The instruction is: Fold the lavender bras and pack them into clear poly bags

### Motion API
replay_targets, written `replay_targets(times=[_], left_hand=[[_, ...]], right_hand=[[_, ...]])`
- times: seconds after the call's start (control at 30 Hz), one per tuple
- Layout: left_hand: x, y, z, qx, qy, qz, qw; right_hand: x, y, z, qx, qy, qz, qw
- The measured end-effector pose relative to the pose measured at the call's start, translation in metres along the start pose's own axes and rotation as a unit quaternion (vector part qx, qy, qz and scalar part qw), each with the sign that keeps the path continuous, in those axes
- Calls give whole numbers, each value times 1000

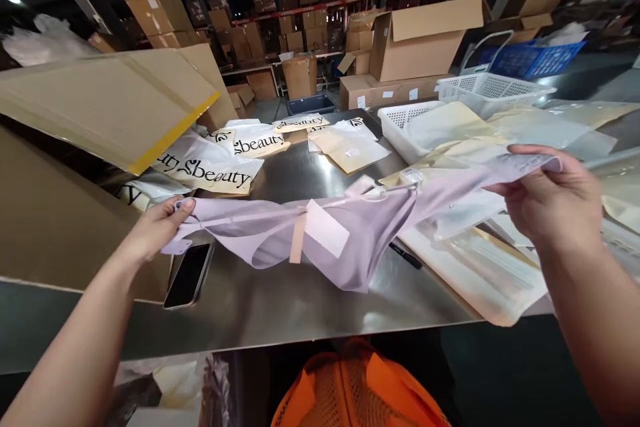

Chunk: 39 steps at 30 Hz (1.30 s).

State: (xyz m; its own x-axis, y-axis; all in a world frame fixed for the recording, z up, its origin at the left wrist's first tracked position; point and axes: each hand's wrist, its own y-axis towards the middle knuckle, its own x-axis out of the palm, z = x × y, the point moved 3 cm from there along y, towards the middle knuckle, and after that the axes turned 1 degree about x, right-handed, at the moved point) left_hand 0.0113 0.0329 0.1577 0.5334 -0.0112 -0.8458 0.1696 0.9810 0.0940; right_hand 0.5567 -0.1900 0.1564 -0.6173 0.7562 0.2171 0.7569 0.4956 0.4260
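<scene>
A pale lilac garment (pixel 350 240) is stretched out above a steel table (pixel 280 307). My left hand (pixel 160 225) pinches its left end. My right hand (pixel 555 197) grips its right end, higher up. The cloth sags in the middle, and a white tag (pixel 326 228) with a beige strip hangs from it. A black phone (pixel 189 275) lies on the table just under my left hand. A black pen (pixel 406 256) lies under the cloth's right part.
Printed "beauty" bags (pixel 220 170) and flat beige envelopes (pixel 350 147) lie further back. Clear plastic bags (pixel 480 273) cover the right side beside white baskets (pixel 480 90). A large cardboard box (pixel 100 107) stands at the left. Orange mesh (pixel 350 387) sits below the table's front edge.
</scene>
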Motion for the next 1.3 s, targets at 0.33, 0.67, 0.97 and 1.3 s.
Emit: replay_targets(times=[0.33, 0.67, 0.97, 1.3], left_hand=[[122, -37, 20, 53, 224, -154, 961], [196, -91, 88, 268, -27, -294, 917], [184, -90, 84, 228, -95, -340, 908], [165, -109, 78, 248, -110, -194, 943]], right_hand=[[66, -81, 74, 330, 14, -173, 928], [60, -97, 72, -69, -371, -170, 910], [138, -203, 81, -173, -293, -627, 700], [147, -192, 66, -62, -213, -572, 790]])
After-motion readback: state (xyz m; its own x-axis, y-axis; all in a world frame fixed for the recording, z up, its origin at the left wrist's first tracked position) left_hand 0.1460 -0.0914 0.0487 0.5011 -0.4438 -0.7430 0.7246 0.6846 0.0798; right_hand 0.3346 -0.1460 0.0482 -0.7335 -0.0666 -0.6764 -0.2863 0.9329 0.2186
